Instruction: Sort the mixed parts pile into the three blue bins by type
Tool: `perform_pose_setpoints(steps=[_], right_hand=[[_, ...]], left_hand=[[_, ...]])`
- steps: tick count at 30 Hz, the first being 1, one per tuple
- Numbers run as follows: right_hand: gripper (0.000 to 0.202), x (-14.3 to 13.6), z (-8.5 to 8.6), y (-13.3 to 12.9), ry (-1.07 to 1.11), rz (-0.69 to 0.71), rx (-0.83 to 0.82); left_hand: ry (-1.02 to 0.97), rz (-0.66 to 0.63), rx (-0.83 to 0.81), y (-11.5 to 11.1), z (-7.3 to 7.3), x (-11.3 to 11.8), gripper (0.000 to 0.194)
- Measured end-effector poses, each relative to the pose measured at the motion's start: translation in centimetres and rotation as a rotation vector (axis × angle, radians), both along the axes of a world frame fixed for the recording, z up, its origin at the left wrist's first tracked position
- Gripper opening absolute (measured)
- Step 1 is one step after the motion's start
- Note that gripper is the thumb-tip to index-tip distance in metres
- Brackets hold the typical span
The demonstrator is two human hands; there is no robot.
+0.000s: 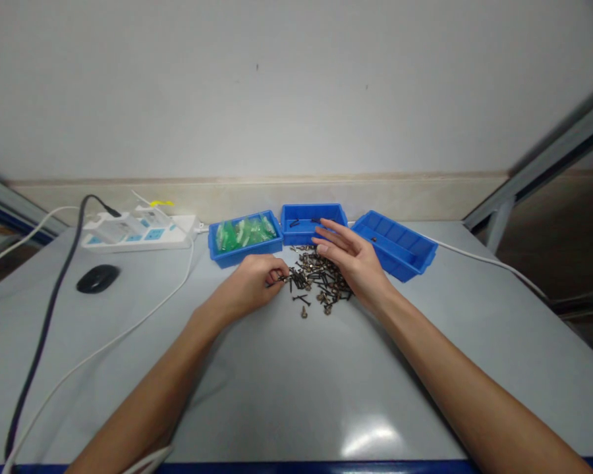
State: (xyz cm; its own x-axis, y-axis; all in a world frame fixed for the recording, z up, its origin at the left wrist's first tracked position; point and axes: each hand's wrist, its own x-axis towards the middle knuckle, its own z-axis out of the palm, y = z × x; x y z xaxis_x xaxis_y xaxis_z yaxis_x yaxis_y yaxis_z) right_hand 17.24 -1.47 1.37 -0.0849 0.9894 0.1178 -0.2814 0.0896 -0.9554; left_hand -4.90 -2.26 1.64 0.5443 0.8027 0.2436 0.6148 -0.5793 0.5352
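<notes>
A pale wall (277, 118) stands behind my gray table (286, 395). Call the pile of screws (323, 280) the middle of a clock. Far out toward nine o'clock is a black mouse (97, 279), with a white power strip (172, 237) just above it. At ten o'clock is the left box (250, 251). My left hand (259, 280) is at nine, right at the pile's edge. Its thumb and fingers are pinched together and look to have hold of a screw or two. The middle box (301, 237) sits at twelve. My right hand (356, 263) is at three, over the pile's side, fingers spread wide, holding nothing I can see. The right box (400, 243) is at two, turned at a slant.

I think small bits come up best with just my fingertips, one by one, with my other hand kept out of the way.

All the boxes are blue. The left has green and clear bags (246, 232), the middle a few dark screws (295, 223), the right one tiny brown bit (374, 239).
</notes>
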Motion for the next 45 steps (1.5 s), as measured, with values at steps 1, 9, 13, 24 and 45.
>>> perform_pose_setpoints(steps=[1,9,13,24,45], right_hand=[[0.05,0.0,0.1,-0.2,-0.009,0.003,-0.012],[0.033,0.2,0.5,-1.1,-0.054,0.009,-0.042],[0.031,0.1,0.5,-1.1,-0.073,0.021,-0.057],[0.025,-0.1,0.6,-1.5,-0.245,0.078,-0.048],[0.036,-0.8,0.3,-1.9,-0.126,0.197,-0.186]], left_hand=[[-0.015,0.009,-0.005,0.0,-0.1,0.1,0.015],[-0.067,0.076,0.051,-0.1,0.4,0.4,0.018],[-0.126,0.075,0.077,-0.2,1.4,0.6,0.018],[-0.387,0.199,-0.092,-0.5,1.7,1.3,0.012],[-0.712,0.322,-0.582,-0.7,2.1,1.8,0.042]])
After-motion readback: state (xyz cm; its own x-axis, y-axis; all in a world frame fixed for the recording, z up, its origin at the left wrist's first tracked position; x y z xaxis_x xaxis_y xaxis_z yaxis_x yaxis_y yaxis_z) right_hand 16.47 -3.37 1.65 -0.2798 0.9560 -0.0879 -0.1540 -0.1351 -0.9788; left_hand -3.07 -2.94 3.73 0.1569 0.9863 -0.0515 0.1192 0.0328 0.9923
